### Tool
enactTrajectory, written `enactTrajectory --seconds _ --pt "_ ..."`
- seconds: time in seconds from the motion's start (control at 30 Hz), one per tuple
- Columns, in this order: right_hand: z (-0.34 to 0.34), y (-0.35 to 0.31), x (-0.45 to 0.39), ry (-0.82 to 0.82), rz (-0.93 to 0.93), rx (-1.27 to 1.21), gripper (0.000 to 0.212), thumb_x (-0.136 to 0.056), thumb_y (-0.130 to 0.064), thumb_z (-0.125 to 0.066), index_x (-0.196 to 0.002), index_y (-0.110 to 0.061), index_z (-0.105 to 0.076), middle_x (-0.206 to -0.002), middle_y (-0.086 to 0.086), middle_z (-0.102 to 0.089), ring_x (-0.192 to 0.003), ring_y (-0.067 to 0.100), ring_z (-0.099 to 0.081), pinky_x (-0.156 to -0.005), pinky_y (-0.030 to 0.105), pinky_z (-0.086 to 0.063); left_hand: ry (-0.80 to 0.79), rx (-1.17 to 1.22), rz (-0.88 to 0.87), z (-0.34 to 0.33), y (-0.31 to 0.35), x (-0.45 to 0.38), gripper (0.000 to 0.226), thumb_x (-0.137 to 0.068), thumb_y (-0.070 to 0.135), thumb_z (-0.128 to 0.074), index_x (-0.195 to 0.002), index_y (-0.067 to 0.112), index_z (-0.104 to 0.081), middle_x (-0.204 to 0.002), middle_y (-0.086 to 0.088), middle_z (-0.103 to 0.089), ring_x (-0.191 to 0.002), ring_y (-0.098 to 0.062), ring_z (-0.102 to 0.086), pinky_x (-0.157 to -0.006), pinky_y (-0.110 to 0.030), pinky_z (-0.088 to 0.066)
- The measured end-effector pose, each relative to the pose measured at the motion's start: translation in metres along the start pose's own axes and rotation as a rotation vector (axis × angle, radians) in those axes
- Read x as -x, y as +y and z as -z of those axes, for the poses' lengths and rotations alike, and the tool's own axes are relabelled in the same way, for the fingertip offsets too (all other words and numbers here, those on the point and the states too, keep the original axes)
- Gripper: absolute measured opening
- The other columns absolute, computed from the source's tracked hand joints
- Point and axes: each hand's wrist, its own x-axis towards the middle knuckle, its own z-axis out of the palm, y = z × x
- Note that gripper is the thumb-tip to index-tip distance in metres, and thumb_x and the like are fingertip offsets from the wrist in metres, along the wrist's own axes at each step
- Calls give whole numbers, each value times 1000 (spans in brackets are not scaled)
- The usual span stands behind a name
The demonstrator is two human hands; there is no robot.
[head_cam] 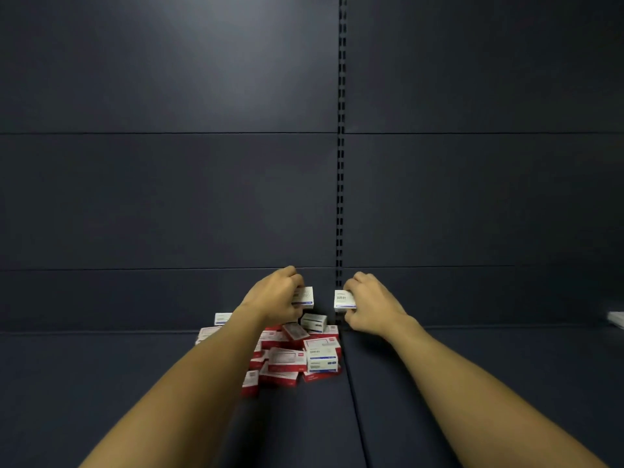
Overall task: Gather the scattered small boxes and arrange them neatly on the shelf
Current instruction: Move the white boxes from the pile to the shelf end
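Note:
A loose heap of several small red-and-white and blue-and-white boxes [290, 358] lies on the dark shelf board [135, 383], near its back wall. My left hand [275, 298] is raised above the heap and pinches a white box [304, 296]. To its right, my right hand [369, 304] grips another white box with blue print [343, 300], held just in front of the slotted upright. A white box [314, 322] sits at the top of the heap below the two hands. My left forearm hides part of the heap.
A slotted upright [341, 163] runs down the dark back panel, and a seam [354, 400] splits the shelf board into left and right parts. A pale object [616, 319] shows at the far right edge.

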Motion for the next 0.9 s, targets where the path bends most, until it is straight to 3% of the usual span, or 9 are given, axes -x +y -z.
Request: enactTrajectory --seconds 0.33,0.57,0.73,0.9 --pt "50 86 92 -27 -262 124 38 -80 -16 -63 -118 -14 -63 -110 -3 -49 -107 15 -47 -87 30 -50 -90 -11 -186 -32 108 -36 41 -83 33 -68 -118 15 -57 -118 -2 -54 -109 -23 -55 -82 -36 -48" --pt "99 143 160 9 -450 219 36 -85 -23 -67 -120 -17 -62 -114 -2 -50 -112 17 -48 -87 32 -51 -182 -38 -359 -44 195 -50 38 -85 32 -69 -116 13 -57 -118 -4 -56 -106 -25 -57 -76 -34 -44" --pt "137 177 218 5 -554 287 33 -84 -20 -67 -117 -16 -62 -115 -1 -50 -113 19 -49 -85 31 -49 -165 6 -356 -44 249 -59 36 -86 33 -67 -116 16 -57 -118 -2 -56 -106 -23 -58 -80 -35 -48" --pt "182 208 279 2 -642 320 32 -81 -16 -64 -113 -14 -62 -124 3 -50 -120 25 -48 -89 37 -51 -124 19 -394 -42 314 -59 35 -87 35 -66 -115 16 -57 -118 -1 -55 -109 -23 -57 -80 -37 -50"
